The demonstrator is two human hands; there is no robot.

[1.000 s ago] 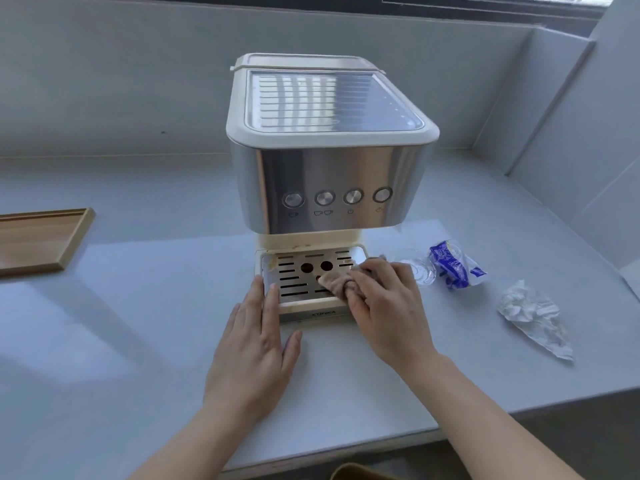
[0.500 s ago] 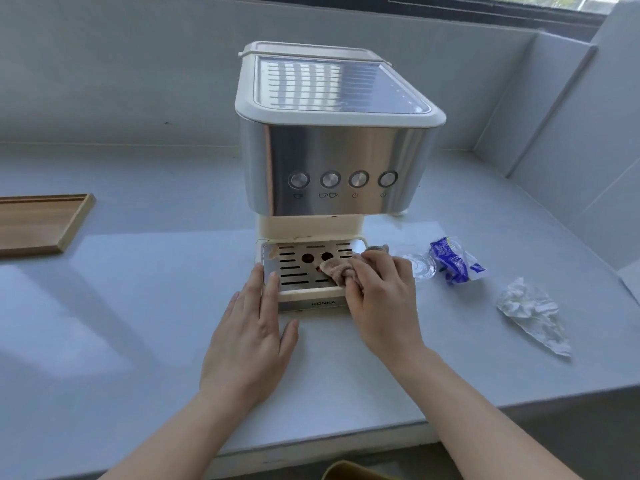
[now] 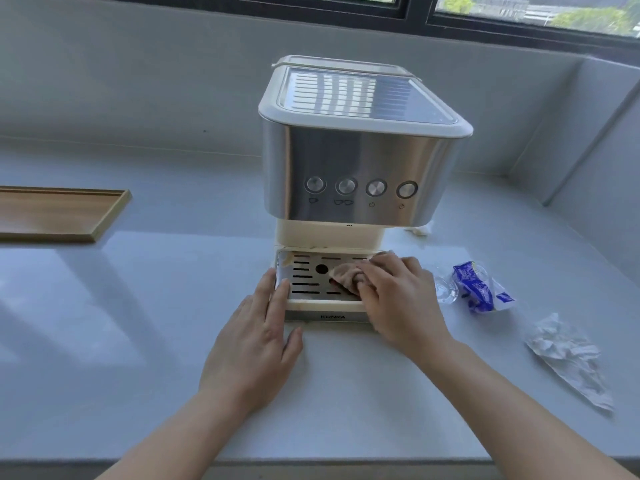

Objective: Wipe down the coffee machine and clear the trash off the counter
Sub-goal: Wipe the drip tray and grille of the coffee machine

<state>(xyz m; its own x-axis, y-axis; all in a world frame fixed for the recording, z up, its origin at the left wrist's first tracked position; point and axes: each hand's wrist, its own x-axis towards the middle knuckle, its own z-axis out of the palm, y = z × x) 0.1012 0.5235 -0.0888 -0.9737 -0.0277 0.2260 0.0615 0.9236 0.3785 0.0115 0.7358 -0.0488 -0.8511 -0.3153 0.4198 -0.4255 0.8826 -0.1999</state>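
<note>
Starting at the left, a wooden tray (image 3: pixel 62 216) sits well clear on the table (image 3: pixel 166 306); the left hand (image 3: pixel 256 344) lies flat, fingers straight against the left edge of the drip tray (image 3: pixel 306 268), likely bracing the coffee machine (image 3: pixel 353 161); the right hand (image 3: pixel 398 296) bunches a brownish cloth (image 3: pixel 346 276) onto the grille to scrub; rightward the trash waits untouched, a blue wrapper (image 3: pixel 479 289) and crumpled paper (image 3: pixel 568 355)

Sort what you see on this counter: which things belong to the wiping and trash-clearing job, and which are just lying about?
Belong to the job:
coffee machine
drip tray
brown cloth, gripped by the right hand
blue wrapper
clear plastic piece
crumpled paper

Just lying about:
wooden tray, far left
</note>
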